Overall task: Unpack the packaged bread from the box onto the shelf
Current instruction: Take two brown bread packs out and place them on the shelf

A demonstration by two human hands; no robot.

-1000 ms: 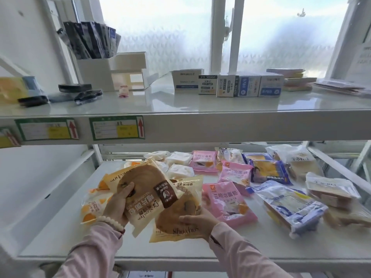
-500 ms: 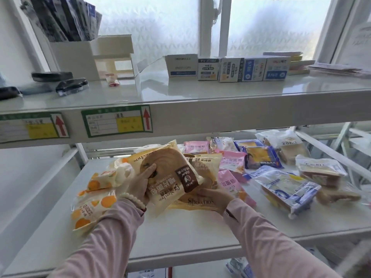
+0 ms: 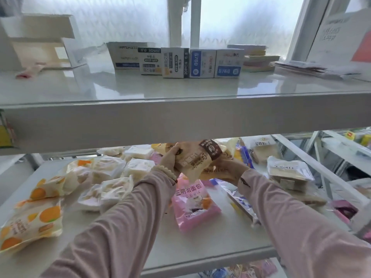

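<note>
My left hand [image 3: 169, 159] grips a tan bread pack with a brown label [image 3: 197, 160], held far back over the lower shelf [image 3: 124, 249], just under the upper shelf's front edge. My right hand [image 3: 230, 167] holds a second tan bread pack [image 3: 213, 171] that lies under the first. A pink bread pack [image 3: 192, 205] lies on the shelf below my wrists. Orange-printed packs [image 3: 33, 223] sit at the left, white packs [image 3: 112, 189] in the middle. The box is out of view.
The upper shelf [image 3: 180, 117] hangs low over my hands and carries small white and blue cartons [image 3: 202, 63] and a white holder [image 3: 38, 39]. Clear sandwich packs [image 3: 287, 173] and a blue pack [image 3: 241, 201] lie at the right. A slanted white bar [image 3: 313, 163] crosses there.
Both hands have carried the two tan packs further back and to the right, over the pink pack. The view has moved closer and turned right.
</note>
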